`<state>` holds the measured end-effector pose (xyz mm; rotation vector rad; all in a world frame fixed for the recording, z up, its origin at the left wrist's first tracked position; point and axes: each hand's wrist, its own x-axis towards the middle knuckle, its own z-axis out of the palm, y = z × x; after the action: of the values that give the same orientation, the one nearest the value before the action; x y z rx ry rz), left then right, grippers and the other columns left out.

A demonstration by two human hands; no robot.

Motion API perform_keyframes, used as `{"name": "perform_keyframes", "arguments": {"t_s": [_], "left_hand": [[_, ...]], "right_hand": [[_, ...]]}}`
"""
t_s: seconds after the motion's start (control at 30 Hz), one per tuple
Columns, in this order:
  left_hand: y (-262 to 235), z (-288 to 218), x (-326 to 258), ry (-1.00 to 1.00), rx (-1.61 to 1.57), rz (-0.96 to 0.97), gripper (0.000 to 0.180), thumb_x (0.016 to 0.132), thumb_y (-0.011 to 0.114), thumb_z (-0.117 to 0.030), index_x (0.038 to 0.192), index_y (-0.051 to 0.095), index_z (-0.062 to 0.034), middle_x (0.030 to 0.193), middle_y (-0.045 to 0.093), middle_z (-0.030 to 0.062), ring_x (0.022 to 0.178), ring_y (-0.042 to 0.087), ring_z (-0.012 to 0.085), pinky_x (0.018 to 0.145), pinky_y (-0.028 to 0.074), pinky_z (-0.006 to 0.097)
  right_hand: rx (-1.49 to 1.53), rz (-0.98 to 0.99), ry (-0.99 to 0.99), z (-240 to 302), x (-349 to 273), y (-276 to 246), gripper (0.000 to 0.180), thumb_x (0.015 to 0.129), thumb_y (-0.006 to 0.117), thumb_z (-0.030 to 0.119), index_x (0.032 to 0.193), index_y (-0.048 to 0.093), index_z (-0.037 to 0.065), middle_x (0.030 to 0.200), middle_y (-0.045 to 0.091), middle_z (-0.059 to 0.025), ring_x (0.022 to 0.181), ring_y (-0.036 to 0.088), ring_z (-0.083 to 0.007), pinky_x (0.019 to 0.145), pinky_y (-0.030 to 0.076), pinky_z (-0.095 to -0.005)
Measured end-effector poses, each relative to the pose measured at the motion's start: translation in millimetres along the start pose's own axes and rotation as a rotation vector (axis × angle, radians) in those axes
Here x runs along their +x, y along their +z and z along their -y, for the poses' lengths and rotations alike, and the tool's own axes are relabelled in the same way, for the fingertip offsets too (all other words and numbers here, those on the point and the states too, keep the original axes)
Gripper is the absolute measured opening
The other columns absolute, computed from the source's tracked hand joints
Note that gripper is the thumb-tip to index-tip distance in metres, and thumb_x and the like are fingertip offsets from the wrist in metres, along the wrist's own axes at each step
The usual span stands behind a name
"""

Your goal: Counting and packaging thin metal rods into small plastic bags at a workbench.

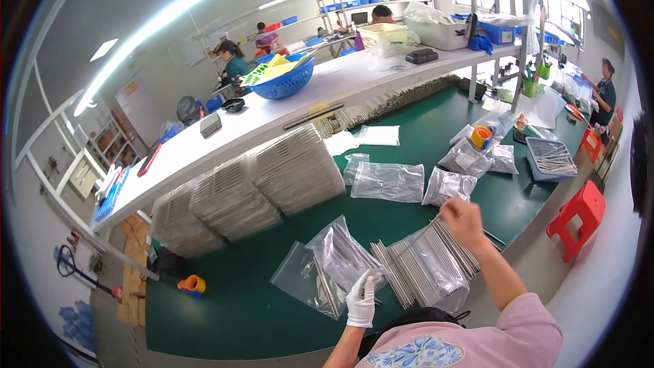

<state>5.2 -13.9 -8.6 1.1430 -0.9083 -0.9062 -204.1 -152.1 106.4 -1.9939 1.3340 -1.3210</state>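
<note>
A broad green work table (pixel 259 300) carries stacked grey metal trays (pixel 252 187) at the back. Nearer lies a row of thin silver metal rods (pixel 426 269), their long axes running away from the person. The bare right hand (pixel 463 221) pinches the rods' far ends, fingers closed on them. The white-gloved left hand (pixel 362 298) presses a clear plastic bag of rods (pixel 340 255) just left of the row, fingers spread.

My left hand (pixel 361 300) on bag of rods (pixel 340 255) | my right hand (pixel 463 221) right of it, over rod bundle (pixel 426 269) | tray stacks (pixel 252 191) behind-left on table (pixel 238 300) | basket (pixel 283 80) on shelf (pixel 225 136) behind
</note>
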Motion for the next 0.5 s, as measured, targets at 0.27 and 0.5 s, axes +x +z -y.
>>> {"name": "perform_keyframes", "arguments": {"t_s": [0.27, 0.5], "left_hand": [[7, 9, -3, 0.211, -0.018, -0.171, 0.021, 0.089, 0.042, -0.004, 0.107, 0.050, 0.0009, 0.094, 0.060, 0.0107, 0.085, 0.058, 0.0173, 0.081, 0.045, 0.028], [9, 1, -2, 0.142, 0.074, -0.157, 0.021, 0.089, 0.043, -0.004, 0.107, 0.051, 0.0030, 0.094, 0.061, 0.0119, 0.088, 0.058, 0.0160, 0.082, 0.044, 0.026]], "right_hand": [[-0.028, -0.677, 0.293, -129, -48, -23, 0.010, 0.081, 0.053, 0.008, 0.078, 0.056, -0.001, 0.062, 0.059, -0.0077, 0.055, 0.057, -0.0142, 0.053, 0.044, -0.0258], [0.018, -0.876, 0.832, -218, -172, -2, 0.014, 0.080, 0.052, 0.012, 0.072, 0.057, 0.001, 0.062, 0.060, -0.0072, 0.056, 0.058, -0.0151, 0.054, 0.044, -0.0270]]}}
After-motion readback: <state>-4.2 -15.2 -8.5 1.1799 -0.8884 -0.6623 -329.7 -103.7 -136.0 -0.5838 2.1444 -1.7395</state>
